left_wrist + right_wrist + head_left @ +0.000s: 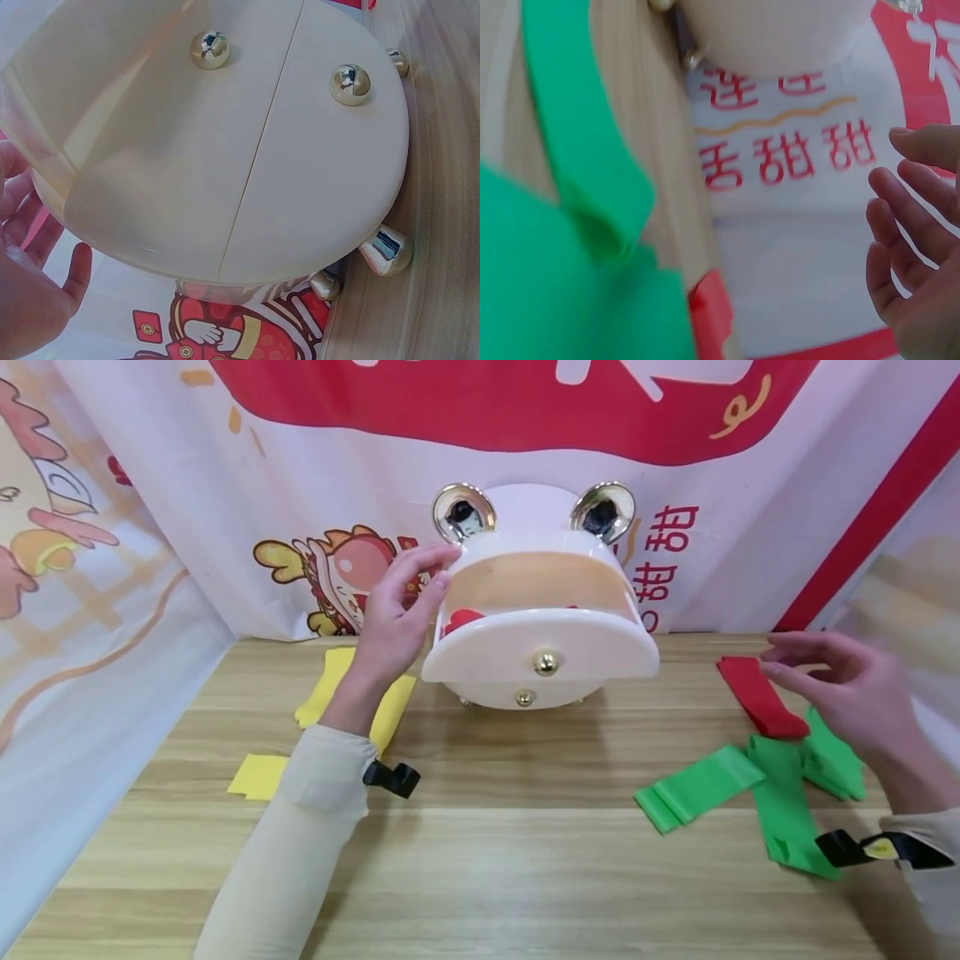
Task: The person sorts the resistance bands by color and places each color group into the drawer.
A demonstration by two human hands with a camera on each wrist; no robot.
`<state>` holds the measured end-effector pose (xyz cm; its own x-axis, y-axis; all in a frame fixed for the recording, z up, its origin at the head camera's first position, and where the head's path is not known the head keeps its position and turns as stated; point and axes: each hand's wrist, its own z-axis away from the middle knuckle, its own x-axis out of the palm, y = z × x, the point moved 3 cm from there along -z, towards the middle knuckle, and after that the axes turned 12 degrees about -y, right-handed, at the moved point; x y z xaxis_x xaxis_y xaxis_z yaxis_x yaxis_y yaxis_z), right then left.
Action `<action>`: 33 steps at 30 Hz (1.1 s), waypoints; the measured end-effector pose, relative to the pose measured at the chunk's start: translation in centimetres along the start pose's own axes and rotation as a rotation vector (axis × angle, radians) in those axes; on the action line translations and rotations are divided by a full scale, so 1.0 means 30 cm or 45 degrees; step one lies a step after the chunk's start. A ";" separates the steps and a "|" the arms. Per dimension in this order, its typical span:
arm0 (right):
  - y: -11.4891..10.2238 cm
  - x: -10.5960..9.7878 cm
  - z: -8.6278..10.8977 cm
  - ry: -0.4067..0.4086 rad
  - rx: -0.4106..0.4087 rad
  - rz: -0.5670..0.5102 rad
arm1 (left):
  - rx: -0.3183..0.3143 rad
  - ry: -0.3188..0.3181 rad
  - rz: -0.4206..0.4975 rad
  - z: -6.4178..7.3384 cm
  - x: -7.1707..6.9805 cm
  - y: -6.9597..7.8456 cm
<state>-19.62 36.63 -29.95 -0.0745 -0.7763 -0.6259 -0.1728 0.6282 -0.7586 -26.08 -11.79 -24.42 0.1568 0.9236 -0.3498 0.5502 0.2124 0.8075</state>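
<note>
A white rounded cabinet (pixel 528 514) with two shiny gold-rimmed eye-like discs stands at the back of the table. Its upper drawer (pixel 487 649) is pulled out, and some red material (pixel 461 618) shows inside. My left hand (pixel 397 622) is at the cabinet's left side, thumb and fingers spread; whether the fingertips touch it I cannot tell. On the right, my right hand (pixel 855 693) hovers beside a folded red strip (pixel 761 695), its fingers loosely bent and holding nothing. In the right wrist view, the same hand (pixel 922 232) has its fingers apart.
Several green strips (pixel 783 793) lie on the wooden table (pixel 487 877) at the right. Yellow pieces (pixel 258 777) lie at the left, partly under my left forearm. A printed curtain (pixel 315 468) hangs close behind the cabinet. Below the open drawer is a lower knob (pixel 525 697).
</note>
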 end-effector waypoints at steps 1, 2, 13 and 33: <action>0.022 -0.004 0.003 -0.006 0.016 0.006 | -0.001 -0.002 0.000 0.000 0.000 0.001; 0.042 -0.008 0.005 -0.017 0.034 0.009 | -0.001 -0.002 -0.003 0.000 -0.001 0.002; 0.200 -0.052 0.024 -0.159 0.146 0.039 | -0.017 0.002 -0.013 -0.006 -0.001 0.002; 0.293 -0.035 0.031 -0.472 0.260 0.203 | -0.010 0.004 -0.027 0.002 -0.003 0.003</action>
<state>-20.15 43.02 -36.12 0.2791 -0.6215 -0.7320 0.0127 0.7646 -0.6444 -26.00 -11.88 -24.33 0.1429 0.9198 -0.3655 0.5471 0.2343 0.8036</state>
